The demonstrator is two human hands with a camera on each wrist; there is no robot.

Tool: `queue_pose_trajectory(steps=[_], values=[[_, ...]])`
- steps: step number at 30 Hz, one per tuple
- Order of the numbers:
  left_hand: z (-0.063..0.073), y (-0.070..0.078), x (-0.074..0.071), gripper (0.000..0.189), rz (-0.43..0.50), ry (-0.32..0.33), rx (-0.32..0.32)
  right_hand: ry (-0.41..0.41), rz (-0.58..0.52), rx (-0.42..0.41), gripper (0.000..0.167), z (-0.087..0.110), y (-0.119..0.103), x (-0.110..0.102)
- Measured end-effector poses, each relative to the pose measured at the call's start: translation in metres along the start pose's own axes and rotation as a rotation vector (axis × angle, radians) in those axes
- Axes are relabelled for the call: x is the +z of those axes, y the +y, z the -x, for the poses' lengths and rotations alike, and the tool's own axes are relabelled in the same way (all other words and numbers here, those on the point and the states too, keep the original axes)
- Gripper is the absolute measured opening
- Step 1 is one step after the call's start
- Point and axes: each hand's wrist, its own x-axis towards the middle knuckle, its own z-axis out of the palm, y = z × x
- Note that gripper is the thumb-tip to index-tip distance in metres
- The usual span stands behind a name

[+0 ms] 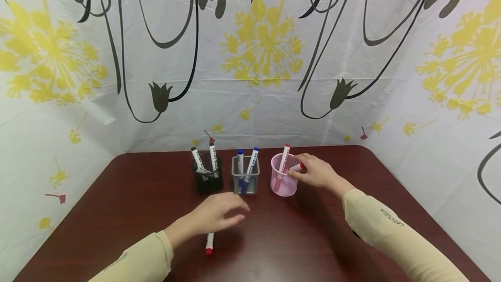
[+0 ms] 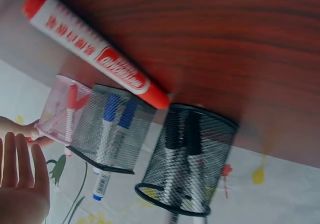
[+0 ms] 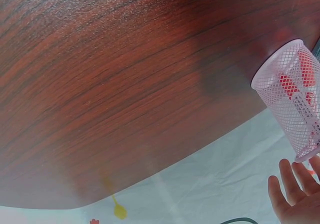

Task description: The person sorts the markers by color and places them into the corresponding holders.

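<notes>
My right hand [image 1: 315,171] is at the rim of a pink mesh pen cup [image 1: 285,187], thumb and fingers about the red-capped end of a slanting whiteboard marker [image 1: 296,167]. That marker's other end is inside the cup, where another red marker [image 1: 284,158] stands. In the right wrist view the fingers [image 3: 291,181] show beside the cup's rim. My left hand [image 1: 214,213] is over the table, fingers loosely bent, holding nothing. Below it lies a red whiteboard marker [image 2: 92,51], partly covered by the hand in the head view.
A grey square mesh holder [image 1: 245,174] with blue markers [image 1: 252,160] stands left of the pink cup. Further left is a black round mesh cup [image 1: 209,184] with black markers [image 1: 213,157]. A patterned cloth [image 1: 254,112] hangs behind the dark wooden table [image 1: 129,212].
</notes>
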Motion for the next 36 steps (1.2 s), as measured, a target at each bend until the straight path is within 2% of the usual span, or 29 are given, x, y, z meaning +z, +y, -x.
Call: queue_pose_trajectory(steps=[10,15,19,25,30,36], values=[[0.042,-0.007,-0.001,0.024,-0.284,-0.077,0.158,-0.011,-0.005,0.012,0.060,-0.002,0.000,-0.004],[0.055,-0.007,0.005,0.033,-0.384,-0.179,0.160,-0.014,-0.004,0.009,0.060,-0.003,0.001,-0.005],[0.062,-0.006,0.011,0.036,-0.401,-0.232,0.162,-0.013,-0.003,0.008,0.059,-0.003,0.001,-0.004],[0.066,-0.004,0.020,0.026,-0.386,-0.210,0.214,-0.011,-0.008,0.011,0.059,-0.002,0.001,-0.002],[0.066,-0.003,0.022,0.020,-0.372,-0.184,0.225,-0.009,-0.009,0.011,0.059,-0.001,0.000,-0.001],[0.066,-0.005,0.024,0.015,-0.418,-0.155,0.274,-0.014,-0.002,0.019,0.058,0.000,-0.001,0.000]])
